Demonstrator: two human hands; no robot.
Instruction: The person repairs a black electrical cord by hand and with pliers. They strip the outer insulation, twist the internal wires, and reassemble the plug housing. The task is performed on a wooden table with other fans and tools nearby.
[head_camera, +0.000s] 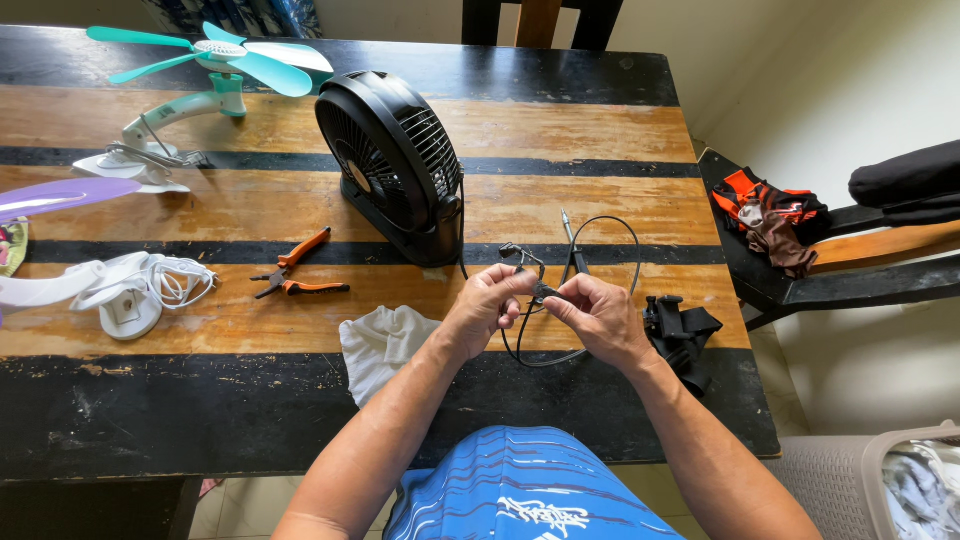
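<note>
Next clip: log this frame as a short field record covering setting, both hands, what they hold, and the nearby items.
setting: striped wood and black table
left hand: pinching the black cord
right hand: pinching a small part on the same cord
behind hands: black fan, tilted
left of hands: orange pliers, white cloth
right of hands: black strap bundle
far left: teal clip fan, white fan base

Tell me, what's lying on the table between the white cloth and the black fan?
In the head view, only bare striped tabletop separates the white cloth from the black fan; the orange-handled pliers lie off to the left.
</note>
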